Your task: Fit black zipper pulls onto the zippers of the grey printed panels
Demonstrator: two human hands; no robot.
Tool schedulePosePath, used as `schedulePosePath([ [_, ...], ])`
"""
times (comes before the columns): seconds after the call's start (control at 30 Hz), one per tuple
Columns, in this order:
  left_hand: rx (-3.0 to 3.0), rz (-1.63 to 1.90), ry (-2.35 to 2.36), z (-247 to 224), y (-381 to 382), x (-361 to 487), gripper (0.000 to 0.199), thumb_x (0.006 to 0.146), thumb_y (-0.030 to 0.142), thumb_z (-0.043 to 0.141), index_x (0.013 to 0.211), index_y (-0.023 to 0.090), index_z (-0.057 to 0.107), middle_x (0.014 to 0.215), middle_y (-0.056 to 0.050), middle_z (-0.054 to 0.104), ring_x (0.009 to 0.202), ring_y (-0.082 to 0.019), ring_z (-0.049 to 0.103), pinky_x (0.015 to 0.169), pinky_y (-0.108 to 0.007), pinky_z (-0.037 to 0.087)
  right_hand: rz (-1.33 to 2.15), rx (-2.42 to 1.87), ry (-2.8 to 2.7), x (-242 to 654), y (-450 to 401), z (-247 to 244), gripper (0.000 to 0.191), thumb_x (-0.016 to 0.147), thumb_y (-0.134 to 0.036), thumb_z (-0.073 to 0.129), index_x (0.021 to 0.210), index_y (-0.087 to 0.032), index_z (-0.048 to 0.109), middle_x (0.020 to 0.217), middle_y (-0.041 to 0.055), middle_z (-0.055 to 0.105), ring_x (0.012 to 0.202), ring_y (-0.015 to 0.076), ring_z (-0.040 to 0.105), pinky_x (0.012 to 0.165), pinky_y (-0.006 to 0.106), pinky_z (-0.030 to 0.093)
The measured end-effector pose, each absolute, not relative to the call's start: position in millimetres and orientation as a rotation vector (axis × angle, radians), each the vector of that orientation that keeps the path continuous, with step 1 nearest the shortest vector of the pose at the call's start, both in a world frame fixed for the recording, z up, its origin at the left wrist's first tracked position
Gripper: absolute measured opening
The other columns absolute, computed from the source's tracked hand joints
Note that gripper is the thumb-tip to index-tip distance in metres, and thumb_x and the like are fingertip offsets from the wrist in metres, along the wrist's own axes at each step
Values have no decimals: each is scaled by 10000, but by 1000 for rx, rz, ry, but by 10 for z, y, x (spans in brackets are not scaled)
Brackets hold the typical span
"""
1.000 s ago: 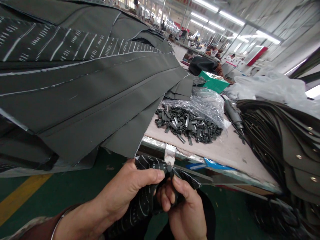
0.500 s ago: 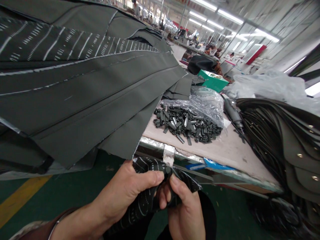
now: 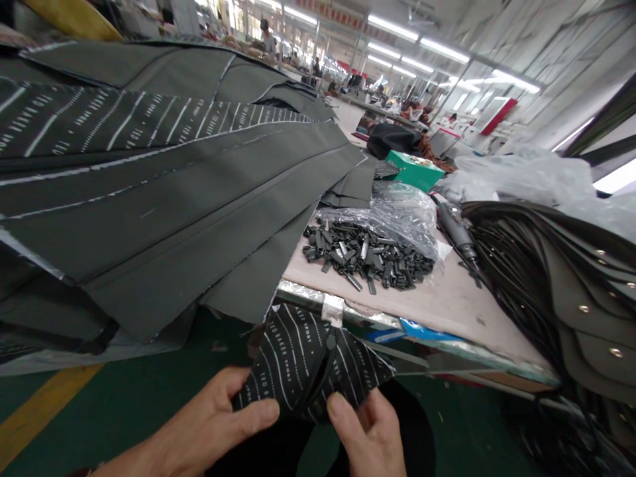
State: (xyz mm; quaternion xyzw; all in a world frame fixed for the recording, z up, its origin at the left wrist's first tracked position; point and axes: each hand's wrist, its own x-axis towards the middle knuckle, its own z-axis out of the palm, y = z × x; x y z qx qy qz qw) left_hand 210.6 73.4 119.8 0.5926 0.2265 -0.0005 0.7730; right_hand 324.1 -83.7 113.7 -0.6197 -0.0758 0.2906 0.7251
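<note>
A black fabric piece (image 3: 288,351) with white stripes and lettering is stretched between both hands at the table's front edge. A dark zipper runs down its middle, with a slider (image 3: 330,340) near the top. My left hand (image 3: 233,411) pinches the fabric's left side, thumb on top. On the right side, my right hand (image 3: 365,424) grips the lower edge with its thumb over the cloth. Beyond the hands, a heap of small dark zipper pulls (image 3: 368,255) lies on the table (image 3: 462,311), partly under clear plastic.
Large dark grey panels (image 3: 199,218) overhang the table at the left. A grey hand tool (image 3: 457,232) lies right of the heap, beside a thick stack of dark straps (image 3: 541,278). Farther back are a green box (image 3: 415,171) and clear plastic bags (image 3: 527,175).
Both hands have moved down from the zipper slider toward the lower part of the fabric. The striped piece now lies flatter and more of it shows. The camera view has shifted slightly.
</note>
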Motion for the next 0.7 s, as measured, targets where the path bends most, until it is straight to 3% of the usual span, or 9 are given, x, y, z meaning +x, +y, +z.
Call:
schedulePosePath([
  [0.1, 1281, 46, 562, 1083, 600, 1969, 414, 810, 552, 691, 649, 171, 705, 662, -14, 654, 644, -183, 587, 608, -238, 512, 627, -1447, -69, 3161, -887, 1049, 379, 702, -508, 831, 878, -176, 784, 769, 66, 786, 700, 235, 718, 662, 309, 589],
  [0.2, 1186, 96, 585, 1153, 497, 2036, 414, 845, 547, 664, 683, 169, 715, 695, -22, 682, 643, -180, 596, 582, -230, 509, 575, -1491, -52, 3235, -843, 1111, 399, 726, -516, 809, 947, -185, 780, 849, 73, 796, 754, 256, 725, 696, 341, 599],
  [0.4, 1043, 201, 603, 1495, 643, 2502, 313, 875, 485, 674, 949, 191, 751, 872, -35, 768, 835, -234, 702, 784, -309, 559, 263, -1726, -447, 3763, -503, 1618, 270, 802, -426, 741, 949, -202, 775, 931, 45, 791, 836, 243, 710, 774, 355, 563],
  [0.53, 1130, 301, 607, 1519, 704, 2663, 347, 877, 483, 680, 1092, 217, 738, 979, -43, 785, 1047, -270, 680, 859, -324, 549, 52, -1847, -600, 3954, -391, 1754, 252, 832, -416, 692, 931, -197, 767, 934, 44, 790, 815, 240, 694, 758, 371, 544],
  [0.63, 1154, 331, 525, 1451, 586, 2493, 374, 878, 524, 655, 961, 180, 775, 888, -52, 788, 903, -265, 709, 828, -353, 561, 170, -1822, -614, 3783, -516, 1712, 309, 826, -471, 705, 996, -220, 766, 1031, 62, 779, 976, 290, 688, 909, 450, 531],
  [0.7, 1140, 377, 500, 1421, 481, 2260, 389, 799, 566, 722, 860, 188, 793, 801, -55, 780, 809, -274, 718, 804, -386, 575, 377, -1800, -541, 3544, -651, 1688, 331, 836, -480, 729, 1088, -266, 731, 1098, 72, 751, 1054, 299, 667, 923, 470, 541],
])
